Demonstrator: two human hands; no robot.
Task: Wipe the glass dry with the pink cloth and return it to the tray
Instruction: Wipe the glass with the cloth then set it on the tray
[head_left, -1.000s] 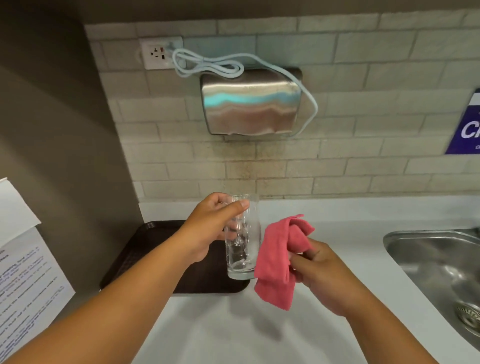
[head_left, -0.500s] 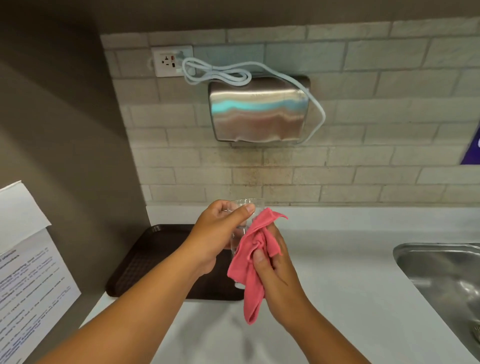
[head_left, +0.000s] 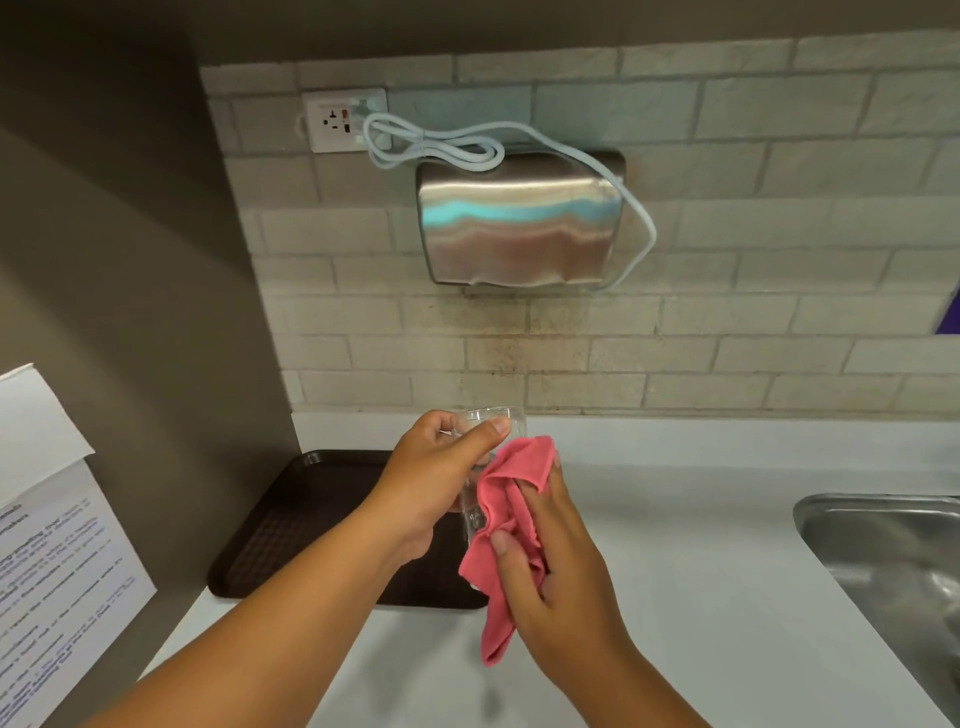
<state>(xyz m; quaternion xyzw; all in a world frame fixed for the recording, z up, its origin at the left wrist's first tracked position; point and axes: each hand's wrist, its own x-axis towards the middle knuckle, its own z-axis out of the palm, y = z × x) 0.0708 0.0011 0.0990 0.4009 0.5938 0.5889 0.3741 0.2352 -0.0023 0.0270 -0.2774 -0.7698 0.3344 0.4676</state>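
Observation:
My left hand (head_left: 436, 478) grips a clear drinking glass (head_left: 491, 418) near its rim and holds it upright above the counter. Most of the glass is hidden behind the pink cloth (head_left: 511, 525) and my fingers. My right hand (head_left: 556, 577) presses the pink cloth against the right side of the glass, thumb in front, with a tail of cloth hanging below. The dark brown tray (head_left: 291, 530) lies on the counter to the left, under and behind my left wrist, with nothing visible on it.
A steel sink (head_left: 893, 551) is set into the white counter (head_left: 675, 545) at the right. On the tiled wall hang a steel dispenser (head_left: 519, 223), a white cable and a socket (head_left: 345, 119). A printed paper sheet (head_left: 57, 571) hangs at the left.
My right hand brought the pink cloth from beside the glass onto it and now wraps its right side. The view has shifted slightly to the left.

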